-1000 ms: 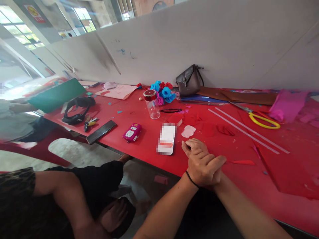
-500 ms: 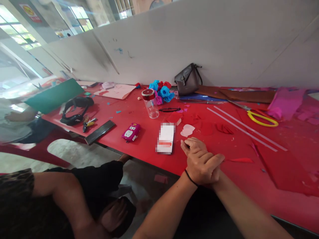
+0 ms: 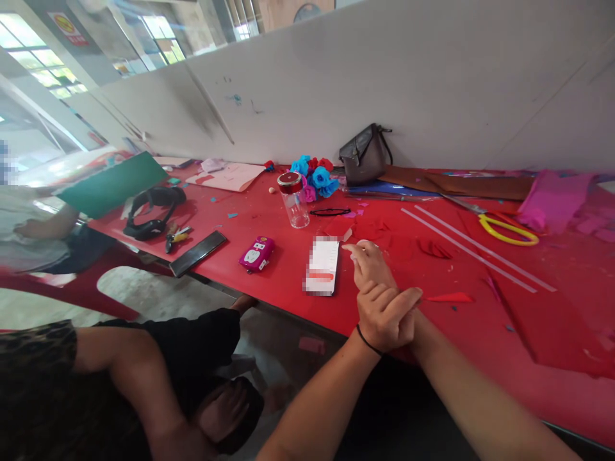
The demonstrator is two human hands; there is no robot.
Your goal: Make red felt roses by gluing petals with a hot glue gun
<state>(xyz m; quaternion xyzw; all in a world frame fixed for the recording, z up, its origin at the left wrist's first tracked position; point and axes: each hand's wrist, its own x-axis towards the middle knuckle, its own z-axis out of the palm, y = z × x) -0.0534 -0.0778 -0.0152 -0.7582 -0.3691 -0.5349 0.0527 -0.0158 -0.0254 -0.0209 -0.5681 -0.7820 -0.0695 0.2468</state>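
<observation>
Right hand [image 3: 369,264]: lay with fingers bent on the pale cutout [image 3: 366,243]; grip could not be told.
Left hand [image 3: 387,315]: clasped the right hand's wrist, at the desk [image 3: 283,289] front edge.

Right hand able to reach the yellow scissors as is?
Probably not freely: the left hand clasps the right hand at the wrist. Beyond that, only flat white sticks lie on the table before the scissors.

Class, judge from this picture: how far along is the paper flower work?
Done: paper flowers bunched by the jar. In hand: right hand touches pale cutouts, left hand rests on its wrist. Remaining: red pieces, sticks, scissors lie untouched.
</observation>
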